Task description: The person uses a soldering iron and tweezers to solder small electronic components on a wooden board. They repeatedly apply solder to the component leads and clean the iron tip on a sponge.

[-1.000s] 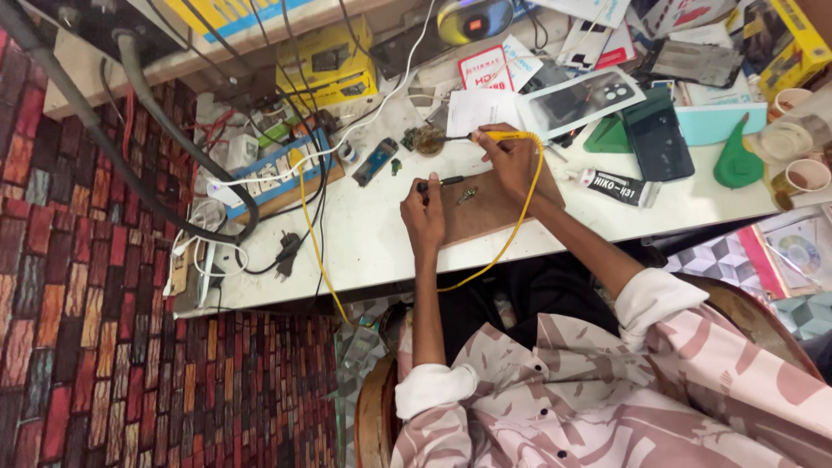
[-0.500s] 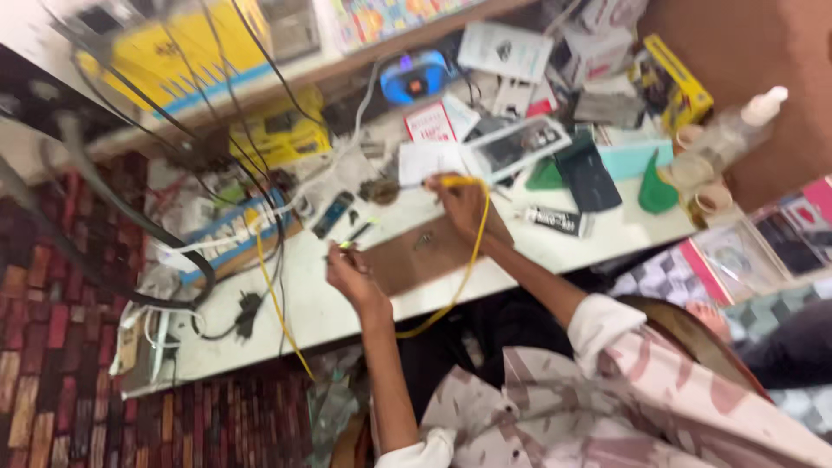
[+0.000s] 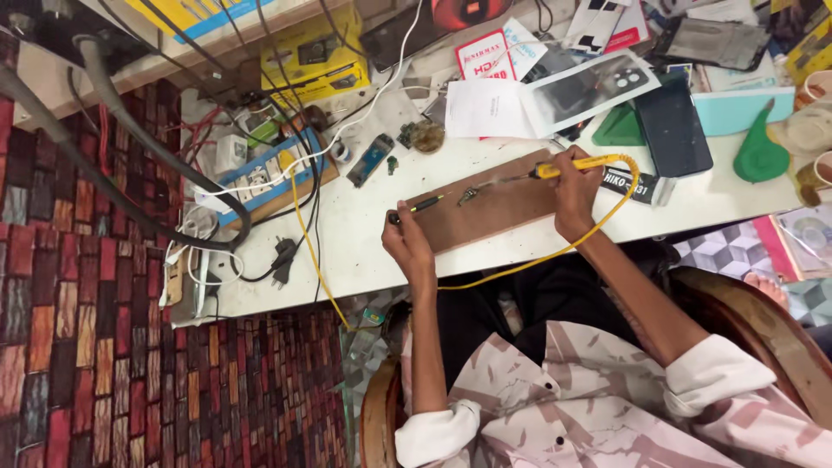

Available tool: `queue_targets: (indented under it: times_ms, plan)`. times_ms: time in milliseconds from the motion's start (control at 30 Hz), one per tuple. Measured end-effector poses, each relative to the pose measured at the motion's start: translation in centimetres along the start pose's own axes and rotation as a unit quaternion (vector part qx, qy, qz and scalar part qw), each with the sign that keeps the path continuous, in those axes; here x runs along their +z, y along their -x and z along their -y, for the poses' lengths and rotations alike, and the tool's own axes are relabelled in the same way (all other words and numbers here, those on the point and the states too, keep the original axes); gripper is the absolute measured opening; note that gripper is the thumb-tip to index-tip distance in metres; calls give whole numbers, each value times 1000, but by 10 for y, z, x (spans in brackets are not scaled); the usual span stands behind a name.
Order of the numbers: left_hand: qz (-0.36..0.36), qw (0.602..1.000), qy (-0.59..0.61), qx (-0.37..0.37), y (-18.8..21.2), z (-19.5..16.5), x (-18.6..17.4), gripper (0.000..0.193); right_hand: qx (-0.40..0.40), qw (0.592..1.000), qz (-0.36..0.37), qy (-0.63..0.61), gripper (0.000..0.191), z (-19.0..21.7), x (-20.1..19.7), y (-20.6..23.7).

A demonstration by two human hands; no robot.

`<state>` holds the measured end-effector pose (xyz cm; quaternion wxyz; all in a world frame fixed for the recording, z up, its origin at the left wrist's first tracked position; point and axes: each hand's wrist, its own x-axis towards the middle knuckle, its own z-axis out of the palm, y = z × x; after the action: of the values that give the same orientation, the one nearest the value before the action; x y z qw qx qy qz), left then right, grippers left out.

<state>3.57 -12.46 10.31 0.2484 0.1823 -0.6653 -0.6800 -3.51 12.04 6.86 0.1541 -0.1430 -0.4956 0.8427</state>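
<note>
Small metal part (image 3: 469, 196) on brown board (image 3: 485, 211), mid-bench, soldering iron (image 3: 555, 170) tip just beside it. Right hand (image 3: 576, 195) wrapped shut around yellow iron handle. Left hand (image 3: 407, 243) pinching slim dark tool (image 3: 418, 208), pointed toward part. Work judged mid-way: tip near the part, contact not discernible. Yellow cord (image 3: 529, 260) looping off bench edge. Around: power strip (image 3: 260, 178), dark phone (image 3: 672, 130), green cone (image 3: 758, 152), tangled cables crowding left side.

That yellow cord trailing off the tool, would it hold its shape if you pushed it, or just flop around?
Probably floppy: the yellow cord sags in a loose curve from the soldering iron in the right hand, off the table edge. It looks thin, so likely light. Pushed, it would probably bend and slide, not roll.
</note>
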Motion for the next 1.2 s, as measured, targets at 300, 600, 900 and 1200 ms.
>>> queue_targets:
  times_ms: [300,600,900,1200]
  plan:
    - [24,999,-33,3,-20,37,1,41,-19,999,22,13,26,-13,-12,-2]
    - [4,997,2,-77,-2,-9,-9,31,8,998,52,-21,23,25,39,-4]
    - [150,859,480,96,26,-244,-50,22,16,990,137,29,21,3,59,-26]
    - [200,770,413,443,50,-399,-18,21,34,987,154,-3,18,14,65,-12]
